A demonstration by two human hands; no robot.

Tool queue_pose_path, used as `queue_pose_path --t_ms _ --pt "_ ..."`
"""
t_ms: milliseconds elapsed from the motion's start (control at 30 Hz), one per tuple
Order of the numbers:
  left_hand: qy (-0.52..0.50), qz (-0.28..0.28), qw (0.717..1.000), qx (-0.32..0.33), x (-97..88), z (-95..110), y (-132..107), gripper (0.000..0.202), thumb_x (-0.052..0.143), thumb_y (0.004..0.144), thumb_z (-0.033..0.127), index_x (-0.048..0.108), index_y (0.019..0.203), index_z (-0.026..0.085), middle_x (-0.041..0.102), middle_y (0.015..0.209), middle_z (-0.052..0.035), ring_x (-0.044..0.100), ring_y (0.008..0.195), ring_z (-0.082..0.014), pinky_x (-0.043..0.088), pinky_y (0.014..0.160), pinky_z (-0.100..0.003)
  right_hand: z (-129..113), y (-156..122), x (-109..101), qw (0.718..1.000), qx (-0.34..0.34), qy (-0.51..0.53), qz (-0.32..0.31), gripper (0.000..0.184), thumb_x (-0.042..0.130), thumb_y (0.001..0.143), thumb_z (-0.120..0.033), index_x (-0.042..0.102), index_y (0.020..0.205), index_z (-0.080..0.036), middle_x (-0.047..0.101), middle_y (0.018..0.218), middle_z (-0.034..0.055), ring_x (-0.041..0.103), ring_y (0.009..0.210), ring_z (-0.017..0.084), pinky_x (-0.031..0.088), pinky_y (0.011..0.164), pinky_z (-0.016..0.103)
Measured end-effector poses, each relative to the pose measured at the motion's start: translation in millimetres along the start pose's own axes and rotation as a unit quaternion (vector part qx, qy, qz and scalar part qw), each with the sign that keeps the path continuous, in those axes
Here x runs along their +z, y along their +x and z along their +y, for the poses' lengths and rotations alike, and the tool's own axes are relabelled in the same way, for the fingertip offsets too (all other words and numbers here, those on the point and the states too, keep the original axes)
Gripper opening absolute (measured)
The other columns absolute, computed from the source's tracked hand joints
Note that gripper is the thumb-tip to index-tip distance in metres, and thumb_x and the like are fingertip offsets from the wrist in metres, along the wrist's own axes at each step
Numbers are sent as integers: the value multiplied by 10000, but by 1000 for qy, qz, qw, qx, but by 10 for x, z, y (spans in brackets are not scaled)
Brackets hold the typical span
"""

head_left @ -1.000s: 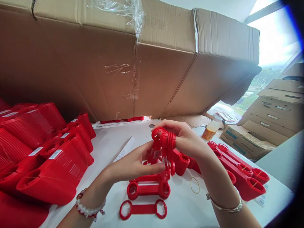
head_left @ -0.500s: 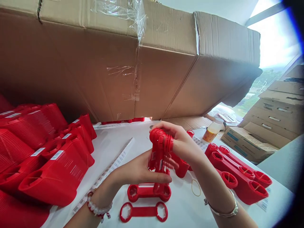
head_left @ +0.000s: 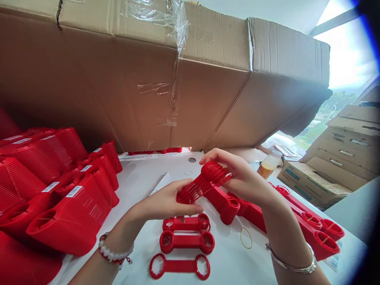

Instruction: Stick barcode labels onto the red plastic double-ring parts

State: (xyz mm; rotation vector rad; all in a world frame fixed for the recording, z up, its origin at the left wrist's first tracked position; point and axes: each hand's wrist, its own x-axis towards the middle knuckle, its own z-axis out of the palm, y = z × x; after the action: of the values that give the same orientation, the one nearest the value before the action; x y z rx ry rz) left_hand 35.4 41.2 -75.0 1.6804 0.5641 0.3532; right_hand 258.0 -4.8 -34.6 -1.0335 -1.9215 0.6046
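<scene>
A small stack of thin red plastic strips with ringed ends [head_left: 204,180] is held between my two hands above the white table. My left hand [head_left: 166,202] grips its lower left end, thumb along the near side. Around the upper right end curl the fingers of my right hand [head_left: 240,174], and the strips there are slightly fanned apart. Below my hands lie a single red ring-ended strip [head_left: 179,266], a thicker red piece [head_left: 187,240] behind it, and further red strips [head_left: 187,224] partly under my left fingers.
Tall nested red stacks with labels [head_left: 80,209] fill the left side. Banded red stacks [head_left: 314,233] lie at right, near a loose rubber band [head_left: 246,238]. Behind stand a large cardboard box [head_left: 118,91], a jar [head_left: 269,164] and a smaller carton [head_left: 314,182]. A label sheet [head_left: 160,183] lies behind my left hand.
The held stack has swung from nearly upright to a slant, its top moving right with my right hand. My left hand has shifted slightly left. Red strips behind the thicker piece now show.
</scene>
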Motion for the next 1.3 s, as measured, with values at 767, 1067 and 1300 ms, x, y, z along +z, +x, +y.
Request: queue_pose_path --t_ms 767,1067,1300 --pt "190 103 976 -13 240 172 -163 310 476 1028 459 456 827 222 454 733 52 384 653 -131 287 583 -304 91 71 275 976 -58 -137 162 320 577 969 -162 377 728 -230 461 638 -58 354 590 111 335 562 255" --pt "288 145 945 -56 381 268 -188 366 273 1071 460 414 815 239 538 744 12 448 642 -178 280 593 -340 42 53 354 974 -50 -128 181 256 540 879 -55 433 724 -228 590 681 -42 478 599 109 376 572 246" --pt "289 133 947 -32 307 252 -171 378 362 1050 522 451 819 237 524 685 30 451 638 -172 300 597 -335 56 60 299 974 9 -115 194 238 547 811 -72 433 665 -221 593 647 -33 481 579 116 366 551 253"
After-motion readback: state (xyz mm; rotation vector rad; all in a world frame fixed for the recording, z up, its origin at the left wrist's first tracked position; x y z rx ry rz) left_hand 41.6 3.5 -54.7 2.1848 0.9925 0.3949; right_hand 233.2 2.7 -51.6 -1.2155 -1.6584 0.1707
